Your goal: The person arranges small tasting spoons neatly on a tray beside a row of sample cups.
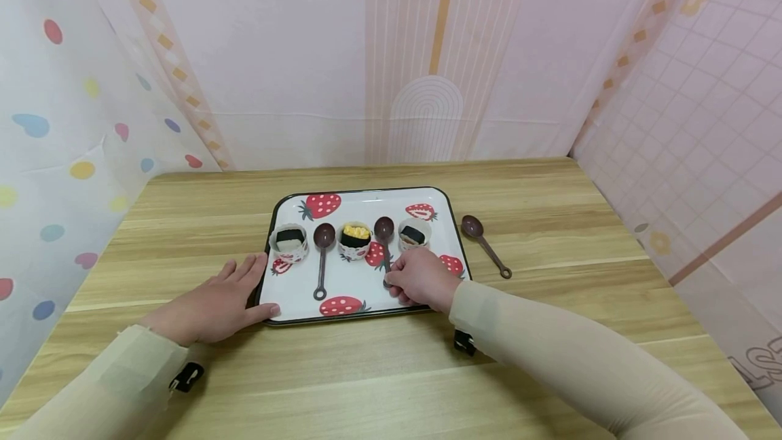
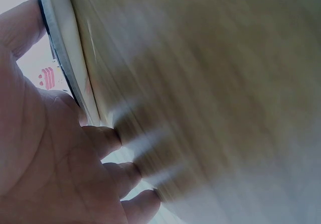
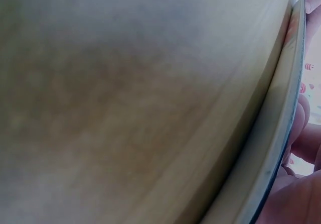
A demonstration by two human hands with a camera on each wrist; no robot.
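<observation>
White tray (image 1: 296, 294), strawberry print, on a wood-grain tabletop (image 1: 379, 372). Left hand (image 1: 222, 301) lay along its left edge, fingers extended, thumb over the near corner, gripping nothing. Right hand (image 1: 424, 278) pinched the handle end of the second spoon (image 1: 385, 235), brown, on the tray between middle and right cups. Judgement: a light pinch and small shifts suited it best, handle parallel to the first spoon, left hand bracing the tray against sliding.

Around, left to right: left cup (image 1: 290, 244); first spoon (image 1: 323, 242); middle cup (image 1: 355, 242), yellow topping; right cup (image 1: 415, 233), just beyond the right knuckles, likeliest to be bumped; third spoon (image 1: 479, 236), off the tray, on the tabletop.
</observation>
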